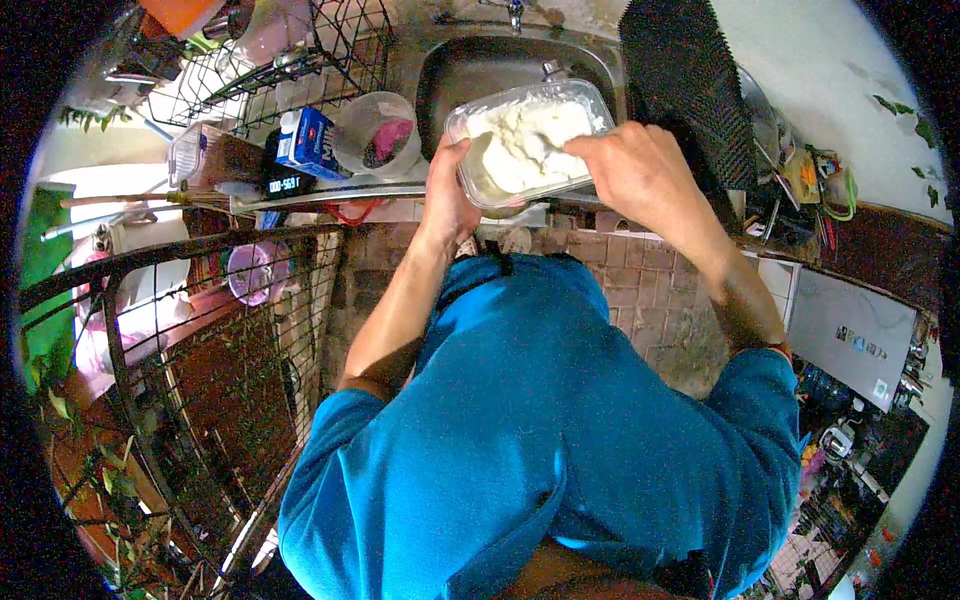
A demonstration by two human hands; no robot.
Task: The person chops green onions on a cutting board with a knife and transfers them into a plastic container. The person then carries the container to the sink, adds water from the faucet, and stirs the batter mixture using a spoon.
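Note:
A clear rectangular plastic container holds a thick white creamy food and is held over the front edge of the sink. My left hand grips its left side, with the thumb on the rim. At the right side, my right hand is closed round a utensil, probably a spoon, whose end lies in the white food. Most of that utensil is hidden by my fingers and the food.
Behind the container is a metal sink. Left stand a translucent tub with something pink, a blue milk carton, a small digital display and a wire rack. A black textured mat stands right.

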